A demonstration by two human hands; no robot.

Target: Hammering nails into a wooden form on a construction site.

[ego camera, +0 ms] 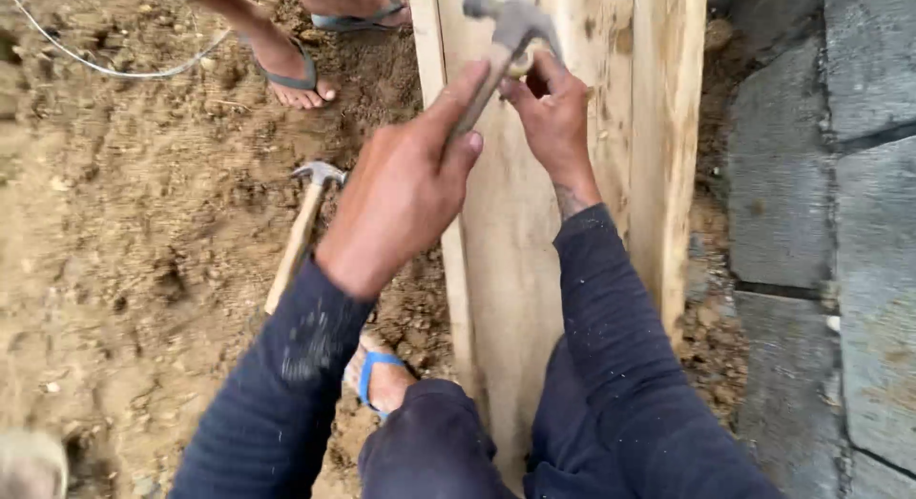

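The left hand (405,189) is clamped on the handle of a hammer (506,43), a head-heavy, rigid tool best gripped low on the shaft. Just right of it, the right hand (551,113) pinches something small, probably a nail, against the stiff wooden board (515,260). Swing room is tight: a second hammer (303,227) lies left on loose soil.

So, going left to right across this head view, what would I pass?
Bare brown churned soil → spare wooden-handled claw hammer lying on the dirt → left hand gripping a raised hammer → right hand pinching something small against the pale upright wooden plank → grey stone blocks.
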